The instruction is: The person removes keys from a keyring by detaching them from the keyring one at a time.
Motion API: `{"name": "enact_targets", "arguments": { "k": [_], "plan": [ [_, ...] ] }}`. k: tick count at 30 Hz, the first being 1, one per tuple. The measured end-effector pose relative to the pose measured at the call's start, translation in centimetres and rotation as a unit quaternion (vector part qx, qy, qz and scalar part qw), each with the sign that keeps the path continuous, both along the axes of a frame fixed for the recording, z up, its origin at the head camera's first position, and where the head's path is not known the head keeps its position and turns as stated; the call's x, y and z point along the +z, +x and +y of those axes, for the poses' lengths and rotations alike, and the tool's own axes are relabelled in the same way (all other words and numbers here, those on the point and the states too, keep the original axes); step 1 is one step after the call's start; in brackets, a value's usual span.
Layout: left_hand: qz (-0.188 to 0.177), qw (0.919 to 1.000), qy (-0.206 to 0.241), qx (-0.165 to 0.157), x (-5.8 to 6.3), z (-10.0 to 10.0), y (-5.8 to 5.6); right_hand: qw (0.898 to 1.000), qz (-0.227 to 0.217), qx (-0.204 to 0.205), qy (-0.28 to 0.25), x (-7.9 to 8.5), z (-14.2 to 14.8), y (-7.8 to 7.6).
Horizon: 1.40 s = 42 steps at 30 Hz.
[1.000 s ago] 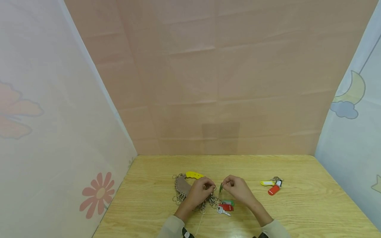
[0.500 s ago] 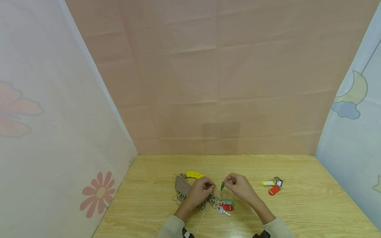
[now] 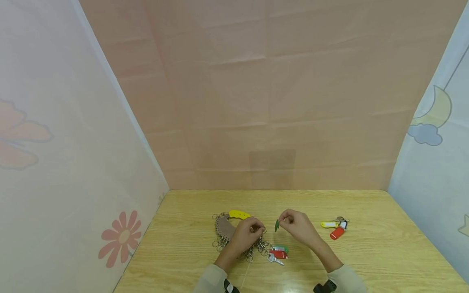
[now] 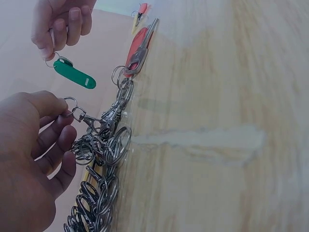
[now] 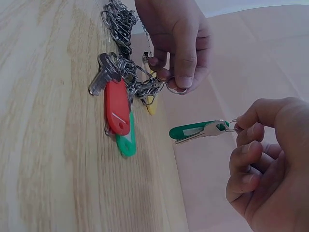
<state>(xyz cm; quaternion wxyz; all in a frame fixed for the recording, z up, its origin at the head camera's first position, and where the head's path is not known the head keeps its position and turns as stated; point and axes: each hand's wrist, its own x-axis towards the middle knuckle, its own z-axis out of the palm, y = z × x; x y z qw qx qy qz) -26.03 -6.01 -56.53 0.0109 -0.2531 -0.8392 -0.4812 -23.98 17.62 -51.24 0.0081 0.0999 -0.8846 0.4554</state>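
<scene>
With finger and thumb my left hand pinches a metal key ring, linked by a small clasp to a bunch of rings and clasps. That bunch hangs on a curved brown holder with a yellow piece, partly hidden behind the hand. My right hand, raised to the right, pinches the ring of a green key tag; a key dangles beside the tag. A gap separates the two hands. Below them, a red key tag, a silver key and another green tag lie by the bunch.
On the right of the wooden table lie a yellow key tag and a red one, grouped with keys. A pinkish-brown sheet rises behind the table, with pale patterned sheets at both sides.
My right hand has drawn away from the left, rightward and slightly farther back, carrying the green key tag. The left hand stays in place, pinching its key ring.
</scene>
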Motion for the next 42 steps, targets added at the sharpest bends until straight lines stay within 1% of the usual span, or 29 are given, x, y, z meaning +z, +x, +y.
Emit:
{"name": "enact_targets", "arguments": {
  "k": [9,14,25,36,42],
  "plan": [
    [0.004,1.0,-0.001,0.004,-0.1,-0.1,0.0,1.0,0.014,-0.004,0.01,0.3,0.9,-0.1],
    [0.007,0.9999,-0.006,0.006,-0.1,0.0,0.1,1.0,0.017,-0.011,0.013,0.6,1.5,-0.2],
    [0.006,1.0,-0.004,0.007,0.0,0.1,0.2,0.999,0.034,-0.012,0.023,1.3,2.7,-0.4],
    [0.01,1.0,-0.001,0.002,0.0,-0.2,0.1,0.999,0.052,-0.012,0.01,2.4,3.5,0.0],
    [0.004,1.0,0.002,0.004,0.1,-0.3,0.1,0.998,0.054,-0.026,0.024,2.3,4.4,-0.3]
  ]
}}
